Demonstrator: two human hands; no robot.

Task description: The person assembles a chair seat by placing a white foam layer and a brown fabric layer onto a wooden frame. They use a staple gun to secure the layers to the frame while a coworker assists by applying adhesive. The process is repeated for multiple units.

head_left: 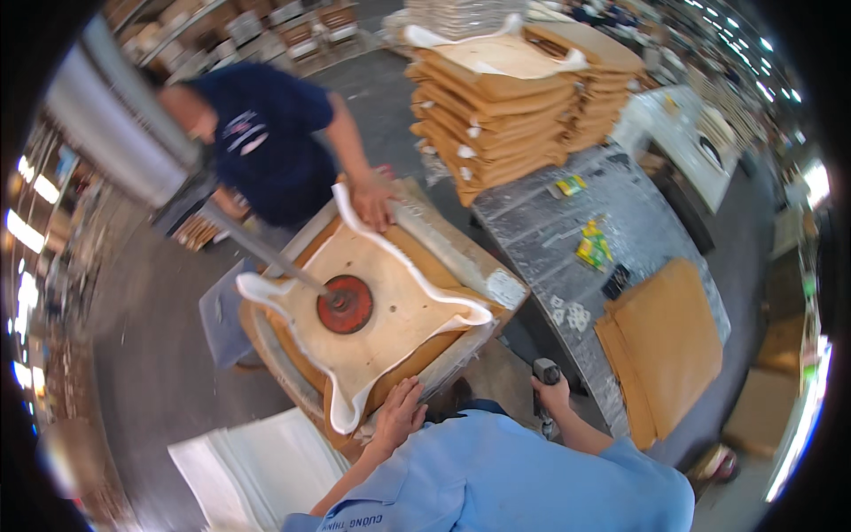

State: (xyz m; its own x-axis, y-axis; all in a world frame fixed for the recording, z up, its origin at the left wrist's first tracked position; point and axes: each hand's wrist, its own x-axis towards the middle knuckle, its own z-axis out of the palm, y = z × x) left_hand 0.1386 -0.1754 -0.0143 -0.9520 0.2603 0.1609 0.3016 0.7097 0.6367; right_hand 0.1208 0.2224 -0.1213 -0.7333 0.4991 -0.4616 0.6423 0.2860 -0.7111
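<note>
A red disc (356, 317) pins the seat panel (403, 288), white padding (345, 416) apparently unfastened; loosely open left hand (400, 417) rests nearby, right hand (556, 399) grips a gun-shaped tool (546, 372).

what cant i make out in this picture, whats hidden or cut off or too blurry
Head view:
- wooden panel, middle: covered by the red disc
- tool, grip: wrapped in the right hand
- white sheets, near end: cut by lower edge
- goods, top left: too small, blurred

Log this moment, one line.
left hand: at panel, near edge; right hand: gripping dark-topped tool; red disc: on panel; co-worker's hand: at far side
</note>
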